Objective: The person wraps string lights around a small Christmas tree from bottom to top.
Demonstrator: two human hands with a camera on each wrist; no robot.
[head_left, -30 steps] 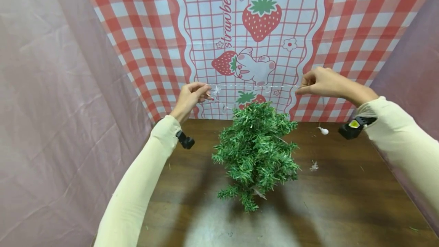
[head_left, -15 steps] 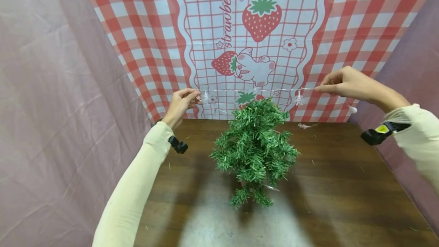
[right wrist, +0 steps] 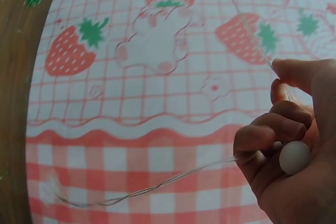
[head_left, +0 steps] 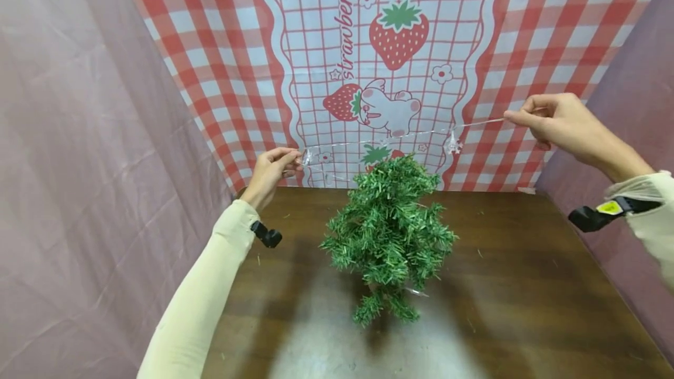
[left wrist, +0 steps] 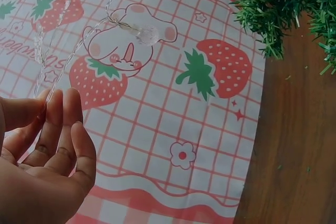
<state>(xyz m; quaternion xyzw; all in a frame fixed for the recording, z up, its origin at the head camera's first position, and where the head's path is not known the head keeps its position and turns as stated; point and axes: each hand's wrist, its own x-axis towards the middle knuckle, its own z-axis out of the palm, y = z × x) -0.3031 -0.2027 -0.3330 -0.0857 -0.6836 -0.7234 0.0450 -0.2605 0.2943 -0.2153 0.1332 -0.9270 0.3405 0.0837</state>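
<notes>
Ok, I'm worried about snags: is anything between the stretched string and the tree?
Nothing visible blocks the gap in the head view between string and tree; only a lower strand shows there, toward the left hand.

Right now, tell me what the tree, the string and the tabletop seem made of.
Tree: probably matte plastic, with narrow green needles. String: perhaps clear-coated wire, shiny; it looks thin and twisted. Tabletop: wood or laminate, glossy; brown grain and glare show.

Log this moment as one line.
left hand: pinches string | right hand: pinches string, white ball at palm | green tree: stands on table
</notes>
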